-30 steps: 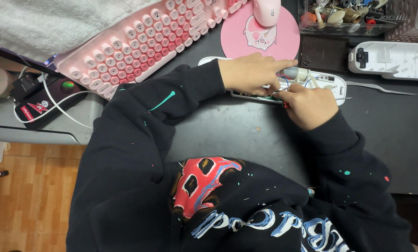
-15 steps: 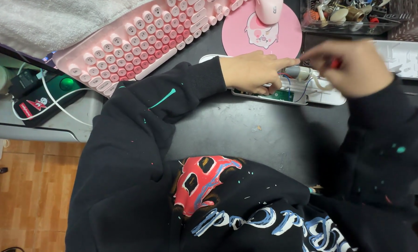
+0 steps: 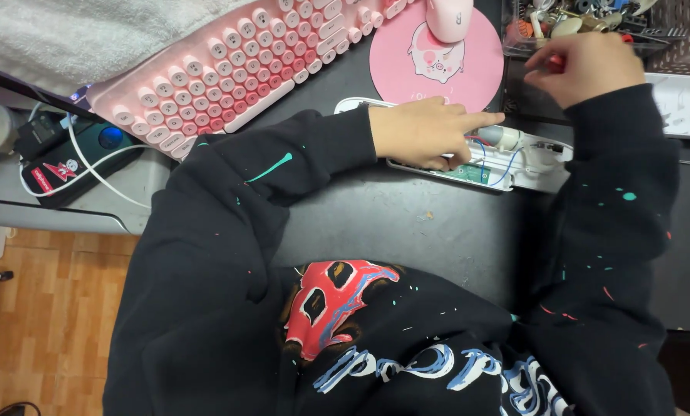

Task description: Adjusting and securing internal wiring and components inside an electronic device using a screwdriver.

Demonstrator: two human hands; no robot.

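The left hand (image 3: 422,132) lies palm-down on an opened white plastic device (image 3: 514,158) with a green circuit board and thin blue and red wires exposed, which sits on the black desk (image 3: 422,223) just below a round pink mouse pad (image 3: 437,58). Its forefinger stretches right toward a small pale cylindrical part in the casing, while the other fingers curl over the near edge and press the device down. The left arm, in a black paint-flecked sleeve, runs in from the lower left with the elbow bent.

The right hand (image 3: 587,65) is raised above and to the right of the device, apart from it, beside a tray of small metal parts (image 3: 568,19) at the top edge. Its fingers are closed tight around a small red-tipped object (image 3: 554,60), mostly hidden, so what it is cannot be told. The right forearm rises steeply from the lower right.

A pink keyboard with round keys (image 3: 245,69) lies at an angle to the left, and a pink mouse (image 3: 449,17) sits on the pad.
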